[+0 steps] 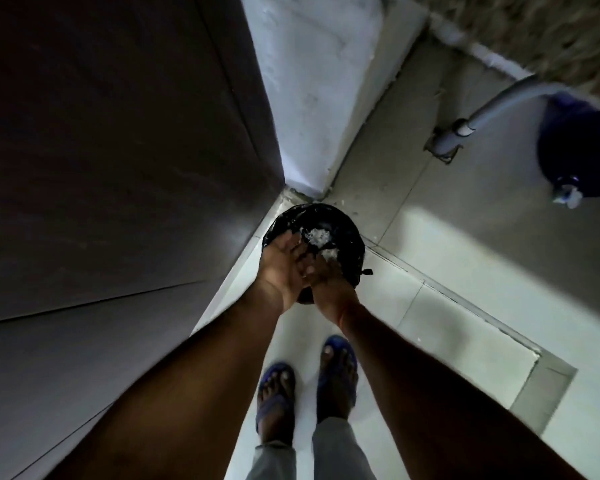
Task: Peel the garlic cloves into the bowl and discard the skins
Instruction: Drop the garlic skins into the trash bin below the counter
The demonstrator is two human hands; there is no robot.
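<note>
A small round bin lined with a black plastic bag stands on the floor in a corner. Pale garlic skins lie inside it. Both my hands are held together over the bin's near rim. My left hand is palm up with its fingers fairly straight. My right hand lies against the left palm, fingers pointing down toward the bin, with a bit of white skin at its fingertips. No bowl or garlic cloves are in view.
A dark cabinet or door panel fills the left. A white wall meets it behind the bin. A grey pipe and a blue container are at the right. My feet in blue sandals stand on pale floor tiles.
</note>
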